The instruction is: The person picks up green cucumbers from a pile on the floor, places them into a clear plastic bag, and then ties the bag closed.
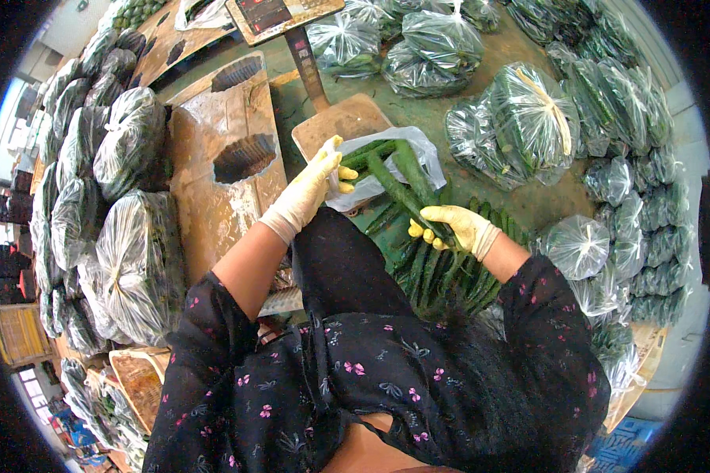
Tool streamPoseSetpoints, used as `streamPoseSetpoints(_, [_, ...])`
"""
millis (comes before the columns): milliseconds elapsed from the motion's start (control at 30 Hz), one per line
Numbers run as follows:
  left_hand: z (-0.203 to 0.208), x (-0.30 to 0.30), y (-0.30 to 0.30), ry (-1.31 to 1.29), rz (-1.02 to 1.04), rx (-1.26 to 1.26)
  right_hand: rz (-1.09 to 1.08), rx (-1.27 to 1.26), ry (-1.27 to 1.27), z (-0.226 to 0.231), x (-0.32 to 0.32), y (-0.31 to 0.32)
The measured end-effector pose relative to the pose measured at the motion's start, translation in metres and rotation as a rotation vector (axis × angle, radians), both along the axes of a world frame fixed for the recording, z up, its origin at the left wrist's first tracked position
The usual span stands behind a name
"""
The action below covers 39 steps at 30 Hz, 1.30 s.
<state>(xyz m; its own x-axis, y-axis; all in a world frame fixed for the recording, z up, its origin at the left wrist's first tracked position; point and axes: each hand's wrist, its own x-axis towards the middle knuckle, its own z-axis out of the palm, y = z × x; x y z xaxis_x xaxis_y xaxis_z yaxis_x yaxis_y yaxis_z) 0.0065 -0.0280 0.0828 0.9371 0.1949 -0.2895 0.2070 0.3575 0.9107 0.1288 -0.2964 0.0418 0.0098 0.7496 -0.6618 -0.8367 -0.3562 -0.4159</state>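
Note:
My left hand [315, 183], in a pale, yellow-tipped glove, has its fingers curled at the left side of a clear plastic bag [430, 154]. The bag's mouth is spread open, and several cucumbers [363, 156] lie inside. In a matching glove, my right hand [464, 225] is closed around the near ends of long green cucumbers [396, 186]. Their far ends reach into the bag's mouth. Below the right hand lies a loose heap of dark green cucumbers [426, 276], partly covered by that hand and my clothing.
A platform scale [335, 126] with an upright post stands just beyond the bag. Worn cardboard [193, 142] with torn holes lies to the left. Filled plastic bags [134, 264] are stacked along the left side; more tied cucumber bags [532, 118] stand at the right and far side.

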Motion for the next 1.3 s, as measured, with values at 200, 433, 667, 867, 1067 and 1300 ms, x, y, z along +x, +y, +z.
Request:
streamPoseSetpoints(200, [0.005, 0.0, -0.002, -0.003, -0.07, -0.033, -0.606, 0.169, 0.376, 0.003, -0.013, 0.059])
streamPoseSetpoints(433, [-0.004, 0.001, 0.002, -0.021, -0.018, -0.118, -0.917, 0.432, 0.325, -0.051, 0.0, 0.184])
streamPoseSetpoints(667, [-0.002, -0.006, 0.006, -0.034, 0.204, -0.346, -0.127, -0.183, -0.589, -0.131, 0.046, 0.175])
streamPoseSetpoints(867, [-0.003, 0.003, 0.009, -0.03, 0.338, -0.396, -0.171, -0.527, -1.451, -0.086, 0.169, 0.132])
streamPoseSetpoints(1067, [0.036, 0.016, 0.068, -0.111, 0.353, -0.386, -0.711, 0.152, -1.105, 0.026, 0.148, 0.166])
streamPoseSetpoints(1300, [0.036, 0.011, 0.047, -0.019, 0.208, -0.248, -0.309, 0.098, -0.672, 0.035, 0.143, 0.074])
